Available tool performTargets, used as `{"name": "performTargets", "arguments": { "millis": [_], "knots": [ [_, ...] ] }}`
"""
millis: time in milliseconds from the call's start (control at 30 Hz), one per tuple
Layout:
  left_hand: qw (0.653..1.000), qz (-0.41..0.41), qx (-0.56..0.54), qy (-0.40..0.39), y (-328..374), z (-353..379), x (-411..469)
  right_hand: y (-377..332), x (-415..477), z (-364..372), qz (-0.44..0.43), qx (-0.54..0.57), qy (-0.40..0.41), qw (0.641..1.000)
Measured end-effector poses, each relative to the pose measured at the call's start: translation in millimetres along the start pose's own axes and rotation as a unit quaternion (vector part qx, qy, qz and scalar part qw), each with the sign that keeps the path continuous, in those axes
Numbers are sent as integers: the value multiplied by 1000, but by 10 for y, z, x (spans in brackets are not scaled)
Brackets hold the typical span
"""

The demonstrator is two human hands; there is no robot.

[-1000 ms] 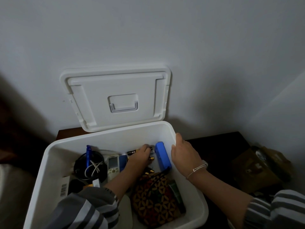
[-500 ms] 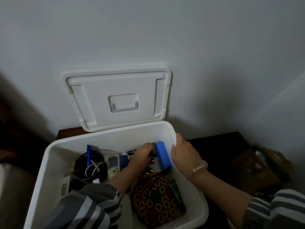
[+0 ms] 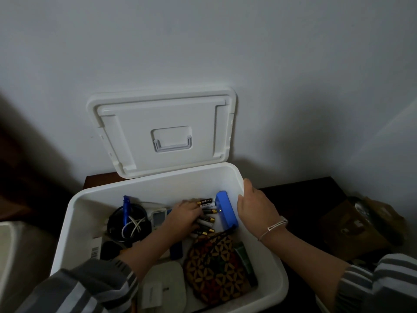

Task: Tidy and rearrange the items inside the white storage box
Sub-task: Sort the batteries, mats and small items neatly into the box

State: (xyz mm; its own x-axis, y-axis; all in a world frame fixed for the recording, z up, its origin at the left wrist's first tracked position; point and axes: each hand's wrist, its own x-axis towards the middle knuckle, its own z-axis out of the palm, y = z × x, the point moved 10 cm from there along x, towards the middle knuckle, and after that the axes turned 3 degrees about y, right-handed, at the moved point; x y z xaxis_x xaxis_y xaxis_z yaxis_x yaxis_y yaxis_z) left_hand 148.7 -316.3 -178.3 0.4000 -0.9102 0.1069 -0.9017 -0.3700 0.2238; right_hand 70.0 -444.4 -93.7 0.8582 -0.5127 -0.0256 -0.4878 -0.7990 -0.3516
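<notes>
The white storage box (image 3: 228,175) stands open on a dark table, its lid (image 3: 162,132) leaning on the wall behind. My left hand (image 3: 184,215) is inside the box, fingers curled over several loose batteries (image 3: 206,211) that fan out to its right. My right hand (image 3: 257,208) grips the box's right wall, thumb up along the rim. A blue case (image 3: 225,213) stands on edge between the batteries and that wall. My right fingers are hidden behind it.
Also in the box are a black cable coil (image 3: 117,222) with a blue pen (image 3: 126,211), a white remote (image 3: 159,216), a patterned pouch (image 3: 214,267), a green tube (image 3: 243,256) and a white flat device (image 3: 164,281). A brown bag (image 3: 356,229) lies on the right.
My left hand has drawn back a little from the far wall, and more of the batteries now show beside it. My right hand stays on the box wall.
</notes>
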Motion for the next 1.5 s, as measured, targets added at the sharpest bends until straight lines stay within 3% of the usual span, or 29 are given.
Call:
{"name": "performTargets", "arguments": {
  "millis": [200, 300, 633, 767, 833, 1000, 1233, 1333, 1500],
  "knots": [
    [988, -34, 87, -124, -85, 359, 46, -23, -19, -30, -3, -2, -3, 1000],
    [987, -28, 88, -130, 7, 422, 110, -32, -26, -42, -4, -3, -6, 1000],
    [986, -155, 15, -66, -10, 434, 59, -28, -18, -26, -2, -16, -4, 1000],
    [987, -155, -32, 15, -73, 149, 52, -25, -18, -17, -4, -11, -2, 1000],
    [989, -137, 10, 55, -106, -77, 43, -31, -18, -16, -6, -9, -3, 1000],
    [976, -131, 164, 52, -61, -194, 13, -37, -23, -48, 0, -3, -5, 1000],
    [966, -161, 203, -26, -20, -49, 125, -39, -23, -40, -1, 2, -8, 1000],
    [950, -202, 213, -111, -109, 101, 132, -42, -24, -42, -2, 0, -9, 1000],
    [932, -164, 260, -192, -63, 363, 206, -36, -21, -30, 0, -3, -13, 1000]
  ]
}}
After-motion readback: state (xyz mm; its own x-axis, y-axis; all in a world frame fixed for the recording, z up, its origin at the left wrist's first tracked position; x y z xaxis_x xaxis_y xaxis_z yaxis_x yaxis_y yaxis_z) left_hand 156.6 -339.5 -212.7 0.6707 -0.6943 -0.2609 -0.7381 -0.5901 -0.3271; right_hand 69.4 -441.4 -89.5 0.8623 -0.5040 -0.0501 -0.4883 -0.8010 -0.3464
